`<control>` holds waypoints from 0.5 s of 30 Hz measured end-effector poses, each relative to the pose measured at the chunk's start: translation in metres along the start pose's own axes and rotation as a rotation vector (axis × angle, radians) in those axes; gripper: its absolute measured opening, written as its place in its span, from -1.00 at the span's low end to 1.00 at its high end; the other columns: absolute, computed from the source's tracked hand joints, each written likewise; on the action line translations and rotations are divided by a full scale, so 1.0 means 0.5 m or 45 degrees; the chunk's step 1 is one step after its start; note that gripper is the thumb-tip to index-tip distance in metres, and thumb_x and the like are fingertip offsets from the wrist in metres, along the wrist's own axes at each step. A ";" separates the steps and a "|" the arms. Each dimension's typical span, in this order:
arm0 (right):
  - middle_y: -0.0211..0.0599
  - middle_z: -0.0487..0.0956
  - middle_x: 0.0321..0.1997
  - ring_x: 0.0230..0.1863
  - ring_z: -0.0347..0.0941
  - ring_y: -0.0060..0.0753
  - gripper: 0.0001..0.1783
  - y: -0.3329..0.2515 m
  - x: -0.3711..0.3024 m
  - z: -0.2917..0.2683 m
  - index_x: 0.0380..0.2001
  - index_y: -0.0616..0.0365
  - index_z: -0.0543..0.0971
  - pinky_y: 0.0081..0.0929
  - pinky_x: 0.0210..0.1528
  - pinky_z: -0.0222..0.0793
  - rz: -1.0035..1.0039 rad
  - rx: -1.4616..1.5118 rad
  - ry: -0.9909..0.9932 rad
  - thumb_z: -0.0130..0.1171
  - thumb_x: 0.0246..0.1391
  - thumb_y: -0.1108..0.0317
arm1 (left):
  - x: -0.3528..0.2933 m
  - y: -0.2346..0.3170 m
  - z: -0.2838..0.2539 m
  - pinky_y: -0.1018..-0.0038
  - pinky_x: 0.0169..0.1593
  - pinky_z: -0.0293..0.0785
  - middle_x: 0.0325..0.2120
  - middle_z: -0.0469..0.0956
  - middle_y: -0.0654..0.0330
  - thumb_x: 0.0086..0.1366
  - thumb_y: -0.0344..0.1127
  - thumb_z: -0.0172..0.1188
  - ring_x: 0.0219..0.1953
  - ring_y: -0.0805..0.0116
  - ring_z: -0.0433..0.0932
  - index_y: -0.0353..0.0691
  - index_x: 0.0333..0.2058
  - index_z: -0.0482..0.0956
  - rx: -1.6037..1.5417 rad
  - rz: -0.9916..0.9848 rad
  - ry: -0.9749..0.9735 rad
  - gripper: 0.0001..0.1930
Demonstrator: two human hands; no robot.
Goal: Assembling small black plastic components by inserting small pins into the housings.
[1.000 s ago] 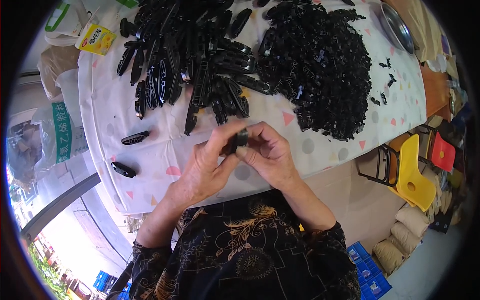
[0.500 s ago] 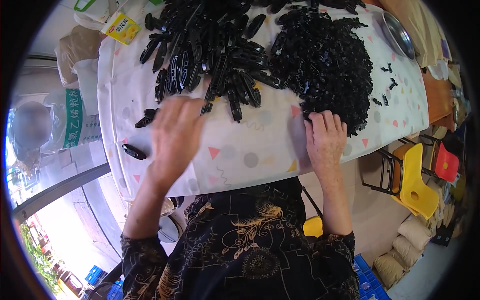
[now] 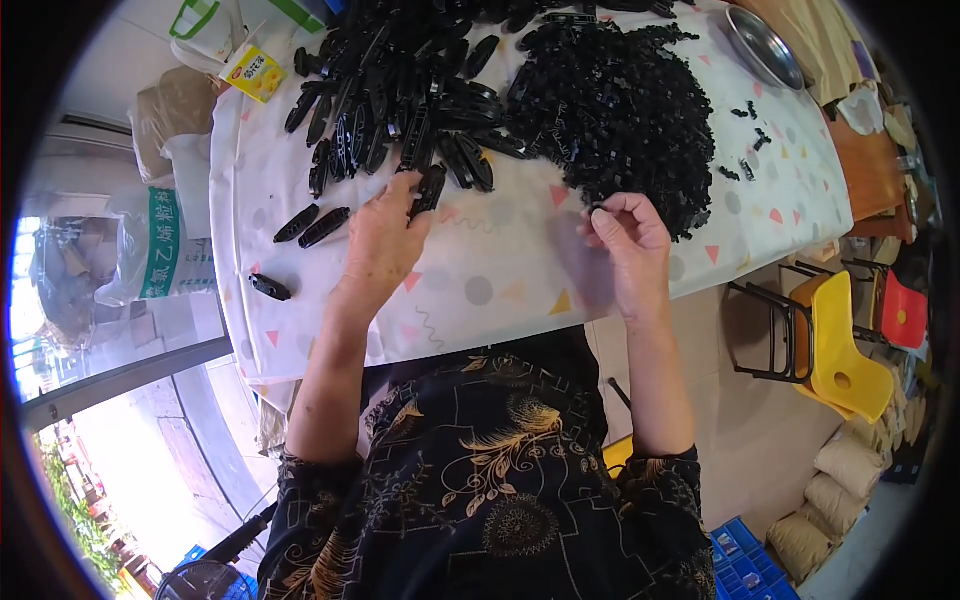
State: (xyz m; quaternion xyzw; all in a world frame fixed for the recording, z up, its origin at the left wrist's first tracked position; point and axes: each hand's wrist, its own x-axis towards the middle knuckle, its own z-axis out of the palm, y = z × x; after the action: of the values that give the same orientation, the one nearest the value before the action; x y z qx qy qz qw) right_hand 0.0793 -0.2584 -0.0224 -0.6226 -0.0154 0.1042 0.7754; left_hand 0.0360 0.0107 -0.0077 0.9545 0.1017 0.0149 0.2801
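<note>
My left hand (image 3: 385, 235) is at the lower edge of a heap of long, oval black plastic parts (image 3: 390, 90). Its thumb and fingers close around one long black part (image 3: 428, 192) there. Just below the heap of small black plastic pieces (image 3: 625, 110), my right hand (image 3: 640, 240) is raised with thumb and forefinger pinched together. A tiny dark piece (image 3: 597, 207) shows at those fingertips, its shape too small to make out. Two oval parts (image 3: 310, 227) lie side by side left of my left hand. Another single oval part (image 3: 270, 287) rests nearer the table's left edge.
A patterned white cloth (image 3: 500, 265) covers the table. Several loose small pieces (image 3: 750, 140) lie at the right, below a metal bowl (image 3: 765, 48). A yellow box (image 3: 253, 74) stands at the far left. Yellow chairs (image 3: 845, 345) are to the right; a plastic sack (image 3: 140, 240) is at the left.
My left hand has moved right onto a long part. A second oval part now lies beside the one at its left. My right hand has drawn back from the small pieces, fingers pinched.
</note>
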 end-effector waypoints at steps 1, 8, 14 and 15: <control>-0.23 0.54 -0.28 -0.36 0.49 -0.50 -0.87 0.000 -0.002 -0.002 -0.26 0.09 0.46 -0.62 -0.31 0.44 0.155 0.331 -0.022 0.14 0.10 0.48 | -0.004 0.009 -0.003 0.38 -0.25 0.48 -0.37 0.58 0.01 0.10 -0.39 0.19 -0.38 0.20 0.58 -0.29 -0.09 0.34 0.004 0.009 0.000 -0.61; -0.16 0.52 -0.27 -0.37 0.48 -0.49 -0.86 0.021 -0.033 0.012 -0.24 0.10 0.49 -0.61 -0.27 0.48 0.454 1.186 -0.300 0.08 0.12 0.54 | -0.048 0.073 0.016 0.54 -0.44 0.41 -0.44 0.54 0.15 0.11 -0.49 0.18 -0.51 0.54 0.47 -0.34 -0.23 0.34 -0.846 -0.056 -0.153 -0.74; -0.15 0.55 -0.30 -0.32 0.56 -0.45 -0.90 0.019 -0.043 0.025 -0.27 0.17 0.48 -0.59 -0.28 0.56 0.465 1.153 -0.215 0.09 0.12 0.53 | -0.066 0.110 0.031 0.56 -0.45 0.41 -0.41 0.52 0.09 0.08 -0.49 0.20 -0.49 0.52 0.48 -0.37 -0.20 0.30 -1.012 -0.141 -0.287 -0.68; -0.16 0.56 -0.31 -0.33 0.56 -0.46 -0.90 0.021 -0.043 0.026 -0.28 0.17 0.48 -0.61 -0.30 0.55 0.456 1.133 -0.207 0.11 0.11 0.53 | -0.068 0.110 0.038 0.56 -0.46 0.40 -0.38 0.52 0.09 0.09 -0.48 0.21 -0.49 0.51 0.49 -0.39 -0.17 0.30 -1.031 -0.091 -0.269 -0.65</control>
State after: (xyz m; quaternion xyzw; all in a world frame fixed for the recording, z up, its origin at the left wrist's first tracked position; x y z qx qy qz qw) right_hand 0.0548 -0.2479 -0.0274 -0.2132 0.0775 0.2807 0.9326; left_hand 0.0145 -0.0514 0.0067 0.7593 0.0913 -0.0541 0.6420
